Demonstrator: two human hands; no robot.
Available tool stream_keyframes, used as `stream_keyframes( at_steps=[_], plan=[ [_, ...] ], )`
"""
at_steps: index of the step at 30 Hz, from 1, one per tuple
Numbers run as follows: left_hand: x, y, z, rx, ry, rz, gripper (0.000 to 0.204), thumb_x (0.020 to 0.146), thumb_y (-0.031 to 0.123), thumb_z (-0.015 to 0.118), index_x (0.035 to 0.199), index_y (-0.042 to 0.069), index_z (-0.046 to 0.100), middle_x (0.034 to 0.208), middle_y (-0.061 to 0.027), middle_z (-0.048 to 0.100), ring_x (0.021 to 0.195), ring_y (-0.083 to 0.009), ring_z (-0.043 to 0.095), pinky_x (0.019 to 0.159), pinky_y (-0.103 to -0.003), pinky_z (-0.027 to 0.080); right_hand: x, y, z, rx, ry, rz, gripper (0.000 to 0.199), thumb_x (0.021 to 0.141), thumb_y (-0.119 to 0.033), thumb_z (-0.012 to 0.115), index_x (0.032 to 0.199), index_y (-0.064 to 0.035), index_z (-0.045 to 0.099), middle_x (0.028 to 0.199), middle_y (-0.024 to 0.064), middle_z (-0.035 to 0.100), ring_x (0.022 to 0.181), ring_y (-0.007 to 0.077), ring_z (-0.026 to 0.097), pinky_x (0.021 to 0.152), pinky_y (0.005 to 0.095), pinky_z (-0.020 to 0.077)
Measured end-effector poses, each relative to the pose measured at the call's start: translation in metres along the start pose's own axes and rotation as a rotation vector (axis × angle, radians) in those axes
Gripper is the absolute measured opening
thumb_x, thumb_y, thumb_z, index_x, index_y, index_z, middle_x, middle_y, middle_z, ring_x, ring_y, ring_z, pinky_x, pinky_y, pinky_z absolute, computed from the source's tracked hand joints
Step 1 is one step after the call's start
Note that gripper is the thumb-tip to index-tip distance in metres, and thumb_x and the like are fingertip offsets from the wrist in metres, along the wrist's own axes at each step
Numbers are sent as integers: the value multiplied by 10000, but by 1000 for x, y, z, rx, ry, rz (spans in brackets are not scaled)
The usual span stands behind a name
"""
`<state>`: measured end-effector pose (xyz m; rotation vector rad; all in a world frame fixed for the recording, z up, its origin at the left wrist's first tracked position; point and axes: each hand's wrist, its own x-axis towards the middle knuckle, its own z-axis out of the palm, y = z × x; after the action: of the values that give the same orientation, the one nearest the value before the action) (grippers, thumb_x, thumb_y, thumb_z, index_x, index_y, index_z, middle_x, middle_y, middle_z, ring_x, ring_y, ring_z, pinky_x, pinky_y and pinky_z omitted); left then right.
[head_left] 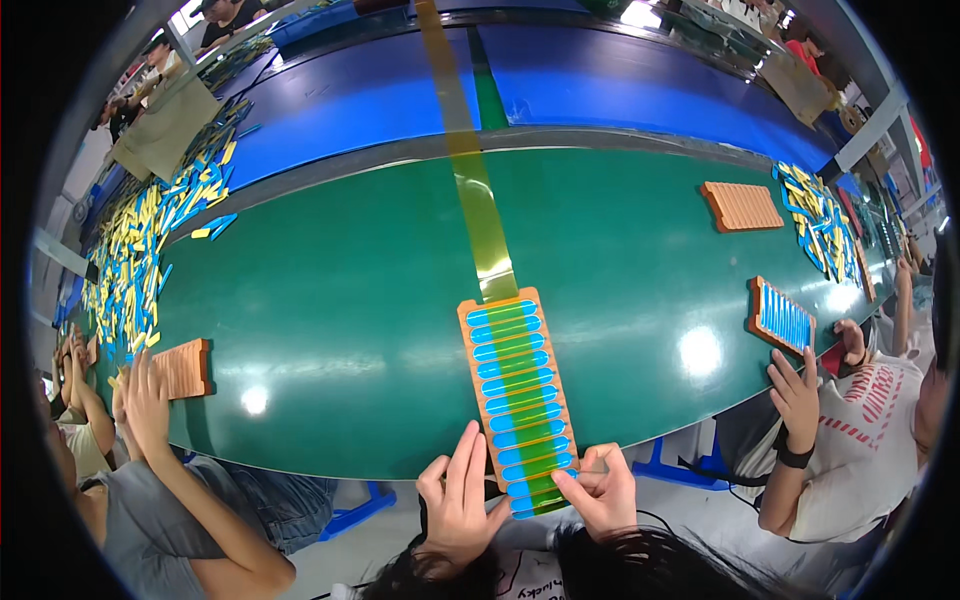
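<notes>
Head view: orange tray (478, 385) filled with blue oval pieces (506, 345) sits at the near edge of the green table (330, 290), middle. Yellow translucent tape strip (484, 235) runs from the far edge down over the tray. Left hand (458, 500) flat beside the tray's left side, fingers pressed together. Right hand (600, 490) pinches the tape's near end at the tray's bottom corner.
</notes>
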<state>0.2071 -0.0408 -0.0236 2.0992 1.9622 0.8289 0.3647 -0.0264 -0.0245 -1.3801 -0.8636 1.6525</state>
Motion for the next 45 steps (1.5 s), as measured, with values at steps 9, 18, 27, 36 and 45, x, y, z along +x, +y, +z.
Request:
stream_keyframes(
  at_steps=[9, 18, 27, 36, 45],
  plan=[
    [20, -37, -9, 63, -87, 795, 370, 769, 138, 536, 1119, 257, 554, 1134, 109, 538, 702, -45, 381, 608, -185, 255, -1, -1, 3, -83, 79, -5, 300, 772, -29, 616, 867, -48, 332, 676, 90, 597, 604, 59, 538, 514, 172, 411],
    [12, -38, -8, 83, -79, 717, 359, 754, 137, 548, 1113, 127, 562, 1054, 116, 567, 721, -62, 386, 647, -202, 270, 7, -48, -1, -548, 78, -389, 204, 808, -60, 559, 908, -12, 388, 744, 128, 616, 703, 175, 638, 590, 266, 483],
    [26, -33, -25, -94, -253, 663, 453, 692, 80, 569, 1139, 33, 522, 1058, 38, 536, 799, -97, 447, 607, -238, 332, 21, -62, 22, -877, -183, -396, 231, 812, -83, 530, 911, -5, 336, 726, 131, 563, 591, 276, 603, 482, 366, 460],
    [122, -59, -53, 301, -183, 622, 657, 664, -37, 475, 1285, -51, 261, 861, -88, 579, 902, -237, 470, 737, -319, 376, 20, -66, 18, -904, -233, -329, 187, 841, -68, 485, 911, -1, 326, 732, 148, 598, 722, 257, 639, 551, 316, 490],
    [130, -68, -51, 391, -319, 672, 594, 708, -11, 458, 1286, 35, 323, 1210, -21, 467, 939, -199, 473, 770, -308, 380, 18, -71, 19, -897, -258, -307, 249, 816, -106, 537, 919, -11, 331, 739, 162, 589, 680, 265, 627, 533, 339, 480]
  ],
)
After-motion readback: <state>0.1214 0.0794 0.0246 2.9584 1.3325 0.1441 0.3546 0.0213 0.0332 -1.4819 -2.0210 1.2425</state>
